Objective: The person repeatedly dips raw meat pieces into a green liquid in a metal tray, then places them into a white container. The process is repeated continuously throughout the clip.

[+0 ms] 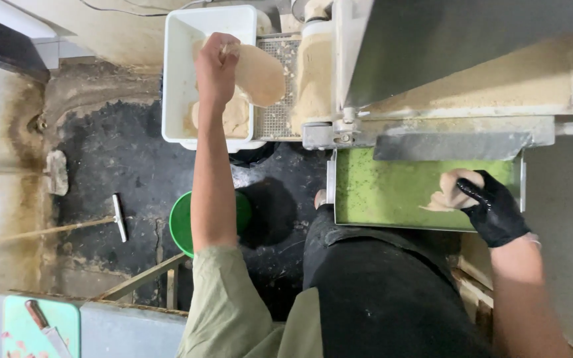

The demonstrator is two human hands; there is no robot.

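Floor: dark, wet-looking concrete floor (pixel 121 166) w/ cracks, lying under a flour-caked metal machine (pixel 445 59); green bucket (pixel 182 222) and a squeegee (pixel 119 217) sitting below.
Left hand: bare left hand (pixel 217 63) is pinching the top edge of a flat dough piece (pixel 260 74), fingers closed on it, dangling it over the white tub (pixel 177 73).
Tub: rigid plastic, already holding more pale dough pieces (pixel 233 119).
Right hand: black-gloved right hand (pixel 495 209) is closing round a folded dough sheet (pixel 452 192) lying on the green tray (pixel 379 192) at the machine's outlet; grip looks partial, fingers curled over it.
Handling: dough prob. soft, limp, light; stretching if held by one edge, so better supported underneath or taken w/ a broad pinch. Floury surface, likely not too sticky.
Textures: tray smooth, speckled; perforated metal plate (pixel 276 119) beside tub.
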